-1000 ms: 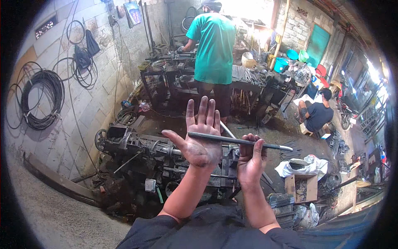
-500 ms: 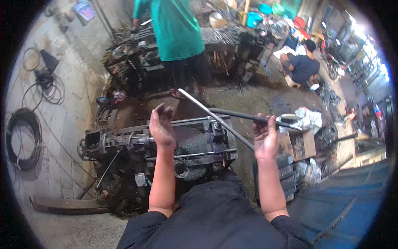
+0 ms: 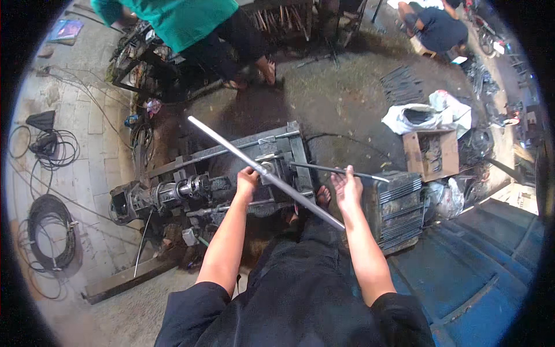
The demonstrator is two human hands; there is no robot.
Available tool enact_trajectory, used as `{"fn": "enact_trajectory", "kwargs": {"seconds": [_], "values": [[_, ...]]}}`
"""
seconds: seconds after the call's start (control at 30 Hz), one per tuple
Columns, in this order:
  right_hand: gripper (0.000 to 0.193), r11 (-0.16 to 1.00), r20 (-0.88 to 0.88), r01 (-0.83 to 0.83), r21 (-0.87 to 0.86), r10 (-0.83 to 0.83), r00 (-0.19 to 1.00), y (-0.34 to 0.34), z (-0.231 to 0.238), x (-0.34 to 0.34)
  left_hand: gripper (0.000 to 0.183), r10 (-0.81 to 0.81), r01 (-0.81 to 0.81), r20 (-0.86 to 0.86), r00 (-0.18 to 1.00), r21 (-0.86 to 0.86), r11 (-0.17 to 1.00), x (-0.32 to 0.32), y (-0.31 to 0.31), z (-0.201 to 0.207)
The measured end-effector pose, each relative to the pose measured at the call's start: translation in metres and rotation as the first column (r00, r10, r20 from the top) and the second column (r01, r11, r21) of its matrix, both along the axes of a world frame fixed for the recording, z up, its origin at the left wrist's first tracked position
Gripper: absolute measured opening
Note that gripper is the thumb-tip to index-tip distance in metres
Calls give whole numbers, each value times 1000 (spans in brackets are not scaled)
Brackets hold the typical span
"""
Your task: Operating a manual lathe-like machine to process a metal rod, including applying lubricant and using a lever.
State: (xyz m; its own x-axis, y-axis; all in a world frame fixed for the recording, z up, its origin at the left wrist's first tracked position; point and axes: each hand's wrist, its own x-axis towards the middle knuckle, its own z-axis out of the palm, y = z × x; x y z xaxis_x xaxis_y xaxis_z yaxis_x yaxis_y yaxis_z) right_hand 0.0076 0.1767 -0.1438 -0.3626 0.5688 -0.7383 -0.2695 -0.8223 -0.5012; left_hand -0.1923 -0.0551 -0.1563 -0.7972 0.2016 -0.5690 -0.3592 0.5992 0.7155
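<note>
A long silver bar (image 3: 225, 144) runs diagonally across the machine in front of me, over a square block (image 3: 276, 180) on its metal frame. My left hand (image 3: 247, 182) is closed at the bar's middle, fingers curled against it; the fingertips are partly hidden. A thinner dark rod (image 3: 312, 166) extends rightward from beside that block. Alongside this rod is my right hand (image 3: 348, 188), palm turned up and fingers apart, not wrapped round it. The silver bar's lower end lies close to my right wrist.
The greasy machine frame (image 3: 292, 139) stands low before me. A finned dark metal block (image 3: 399, 214), a cardboard box (image 3: 411, 153) and a white sack (image 3: 399, 118) sit to the right. One person in green (image 3: 185, 29) stands ahead; another (image 3: 439, 29) squats farther right. Coiled cable (image 3: 52, 228) lies left.
My view has tilted downward. The left hand, earlier raised with fingers apart, has come down onto the silver bar. My right hand's fingers, earlier curled at the dark rod, have loosened.
</note>
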Motion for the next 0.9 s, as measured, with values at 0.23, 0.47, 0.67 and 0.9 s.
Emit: {"fn": "enact_trajectory", "kwargs": {"seconds": [0.23, 0.47, 0.67, 0.9], "values": [[24, 986, 41, -140, -93, 144, 989, -12, -30, -25, 21, -34, 43, -58, 998, 160, 986, -10, -13, -14], [20, 975, 1, -208, -83, 208, 978, -10, -40, -39, 24, 171, -222, 187, 967, 301, 927, -9, -7, -18], [21, 967, -35, -248, -51, 247, 968, -3, -34, -39, 24, 127, -145, 82, 989, 283, 948, -4, -12, -16], [20, 961, -95, -271, -51, 265, 959, -10, -32, -41, 28, 104, -119, 64, 992, 316, 941, 3, -13, -20]]}}
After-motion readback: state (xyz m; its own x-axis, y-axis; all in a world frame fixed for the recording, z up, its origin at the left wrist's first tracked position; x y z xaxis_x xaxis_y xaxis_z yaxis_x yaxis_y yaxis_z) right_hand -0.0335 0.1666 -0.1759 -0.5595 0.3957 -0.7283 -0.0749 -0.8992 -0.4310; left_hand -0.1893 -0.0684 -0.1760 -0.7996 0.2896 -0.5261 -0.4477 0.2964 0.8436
